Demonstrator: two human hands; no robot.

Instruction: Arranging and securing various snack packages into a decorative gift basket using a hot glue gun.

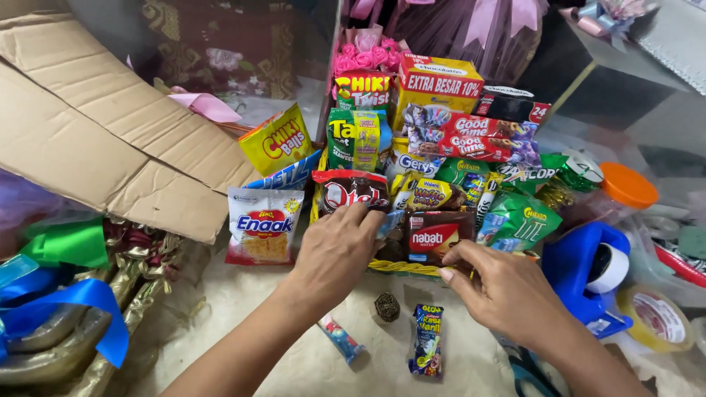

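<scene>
Two bare hands work at the front edge of a yellow woven basket (401, 267) packed tight with snack packets. Left hand (340, 254) curls over a small light-blue wrapped packet (390, 223) at the basket's front, fingers bent around it, gripping. Right hand (500, 290) pinches at the lower right corner of a brown rectangular wafer packet (435, 237) with a red label patch, thumb and forefinger closed on its edge. That brown packet stands upright in the front row, just beside the blue one, touching its neighbours.

Open room: a pale cloth-covered floor (243, 323) lies bare in front of the basket, between the forearms. On it a small blue sachet (427, 340), a thin blue-and-red tube sachet (340, 339) and a dark woven ball (387, 306) lie near the wrists. Left side is hemmed by a flattened brown cardboard sheet (110, 125) and shiny blue and green ribbons (66, 294). Right side is crowded by a blue tape dispenser (585, 272) and a clear tape roll (657, 317).

Packets: white-and-red noodle snack bag (263, 225) leans left of the basket, yellow ball-snack bag (278, 140) behind it. Red-and-yellow box (437, 82) stands at back, red-purple cookie packs (471, 140) below it, green bags (522, 220) at right.
</scene>
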